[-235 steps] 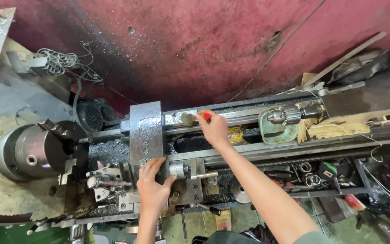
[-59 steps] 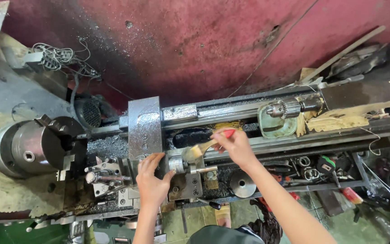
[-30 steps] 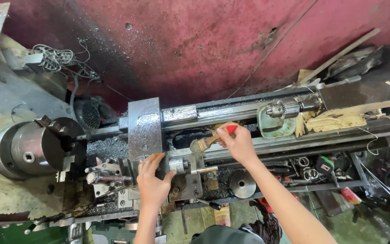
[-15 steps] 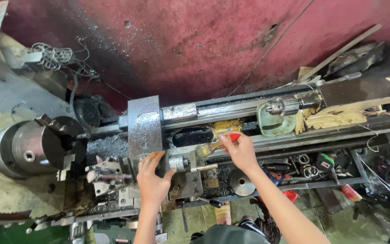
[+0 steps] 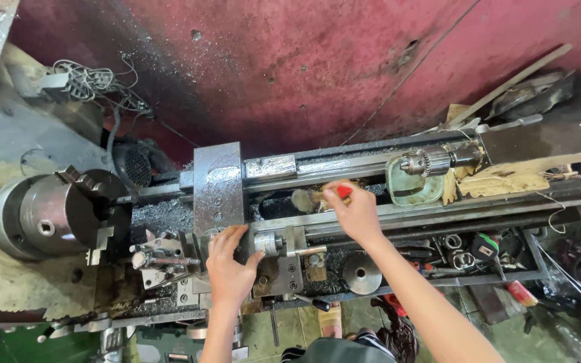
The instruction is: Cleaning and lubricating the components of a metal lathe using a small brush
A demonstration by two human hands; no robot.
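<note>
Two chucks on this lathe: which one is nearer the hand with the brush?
The small drill chuck on the tailstock, just right of the right hand holding the brush; the big three-jaw chuck sits far left.

A metalworking shop: a worn metal lathe (image 5: 304, 222) fills the view, with a three-jaw chuck (image 5: 68, 212) at one end and a tailstock with a drill chuck (image 5: 432, 163) at the other. Metal chips (image 5: 159, 215) litter the bed, loose tools and fittings lie in the tray (image 5: 479, 252) beneath, and a stained red wall (image 5: 290, 67) stands behind
</note>
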